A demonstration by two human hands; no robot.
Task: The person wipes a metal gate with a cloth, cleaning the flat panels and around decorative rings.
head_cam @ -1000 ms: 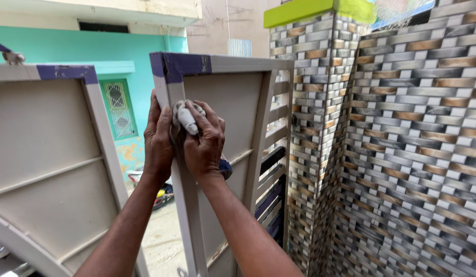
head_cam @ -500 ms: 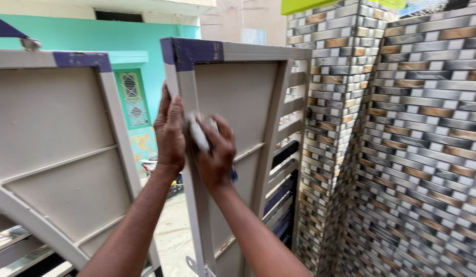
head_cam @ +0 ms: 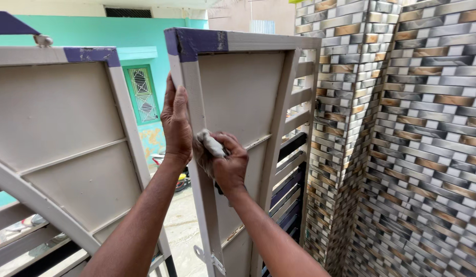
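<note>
A beige metal gate leaf with purple paint patches at its top corner stands half open in front of me. My left hand grips the outer edge of its upright frame bar. My right hand is shut on a small whitish cloth and presses it against the same bar, a little below the left hand. Both forearms reach up from the bottom of the view.
A second beige gate leaf fills the left side. A pillar and wall of grey, brown and silver mosaic tiles stand close on the right. Beyond the gap lie a turquoise building and a street.
My right hand with the cloth has slid down the frame bar from near the top corner to about mid-height. The left hand has kept its grip on the bar's edge.
</note>
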